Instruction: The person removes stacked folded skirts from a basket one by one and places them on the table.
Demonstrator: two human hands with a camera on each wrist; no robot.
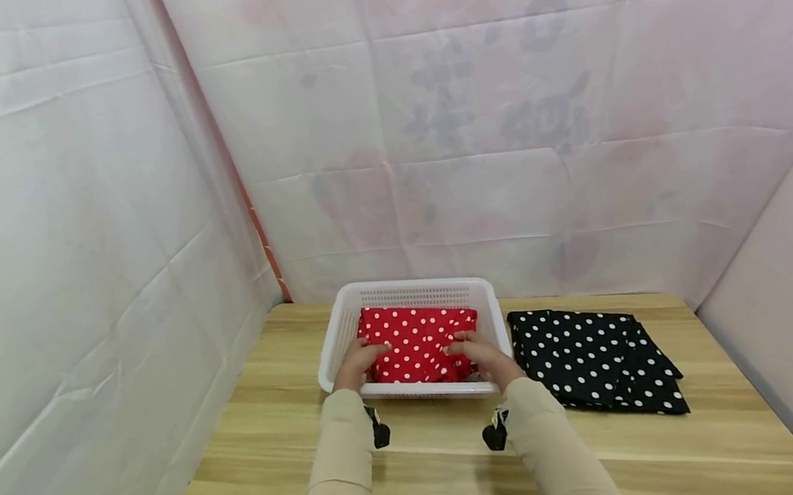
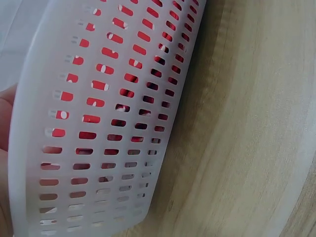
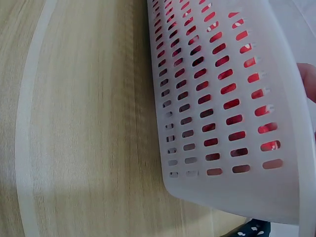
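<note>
A red cloth with white dots point(image 1: 413, 341) lies folded inside a white plastic basket point(image 1: 423, 283). Over the cloth's left side reaches my left hand point(image 1: 359, 360), its fingers pointing inward and seeming to rest on the fabric. My right hand point(image 1: 484, 354) reaches over the right side in the same way, fingers loosely spread at the cloth. In the left wrist view the slotted basket wall point(image 2: 103, 123) hides most of that hand. The right wrist view likewise has the basket wall point(image 3: 222, 113) in front, with a bit of hand beyond the rim.
A black cloth with white dots point(image 1: 586, 357) lies folded on the wooden table point(image 1: 432, 467), right of the basket. Pale sheets point(image 1: 427, 117) hang behind the table and along both sides. The basket stands near the table's back edge.
</note>
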